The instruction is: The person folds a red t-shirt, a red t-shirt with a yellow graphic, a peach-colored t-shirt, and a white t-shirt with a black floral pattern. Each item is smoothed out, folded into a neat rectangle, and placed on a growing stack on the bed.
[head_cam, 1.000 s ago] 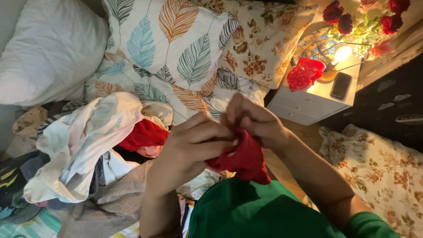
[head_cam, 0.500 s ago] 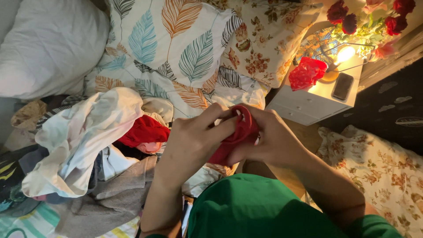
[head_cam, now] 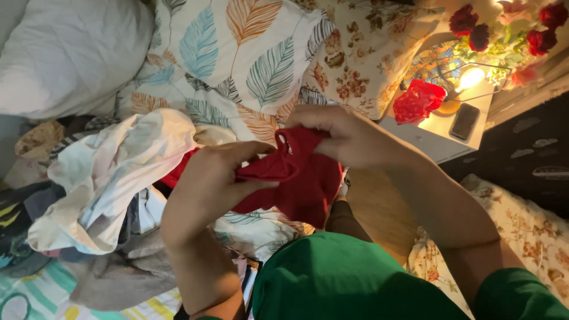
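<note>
Both grips pinch the red garment (head_cam: 296, 178): the left hand (head_cam: 207, 184) bunches its near-left part, the right hand (head_cam: 349, 139) nips its top edge. It hangs above the bed (head_cam: 237, 65), right of the white clothes pile (head_cam: 112, 178).

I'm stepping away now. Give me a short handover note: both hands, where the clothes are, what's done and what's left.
Left hand: gripping one side of the red garment.
Right hand: pinching its top edge, by a small loop.
Garment: held in the air above the bed, bunched, not flat.
Clothes pile: white, red and grey pieces heaped on the bed left of the hands, unsorted.
Done: one red piece picked up.
Left: the garment looks unfolded; the pile looks untouched.
</note>
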